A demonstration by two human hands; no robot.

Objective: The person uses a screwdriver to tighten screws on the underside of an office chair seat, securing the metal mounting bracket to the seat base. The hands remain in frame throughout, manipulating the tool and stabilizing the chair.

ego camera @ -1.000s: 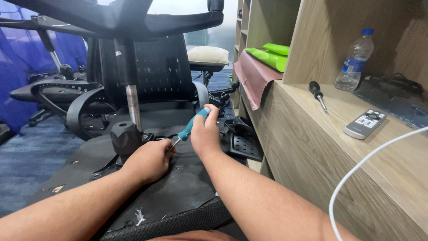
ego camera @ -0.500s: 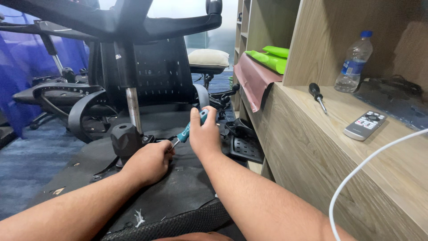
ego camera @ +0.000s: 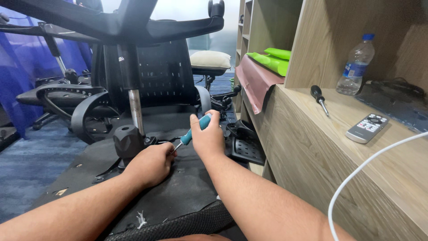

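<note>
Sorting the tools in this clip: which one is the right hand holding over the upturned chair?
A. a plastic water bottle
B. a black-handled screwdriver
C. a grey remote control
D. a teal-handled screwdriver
D: the right hand is closed on the teal-handled screwdriver, while the black-handled screwdriver, remote control and water bottle lie untouched on the wooden shelf.

Wooden shelving unit (ego camera: 312,147), light oak finish, taken as landmark: fills the right side. Left of it, blue carpet floor (ego camera: 26,165). Further left, blue curtain (ego camera: 22,67) and black office chairs (ego camera: 62,93). Beyond its far end, a cream cushioned seat (ego camera: 210,60) before a pale, brightly daylit window (ego camera: 191,11).
</note>
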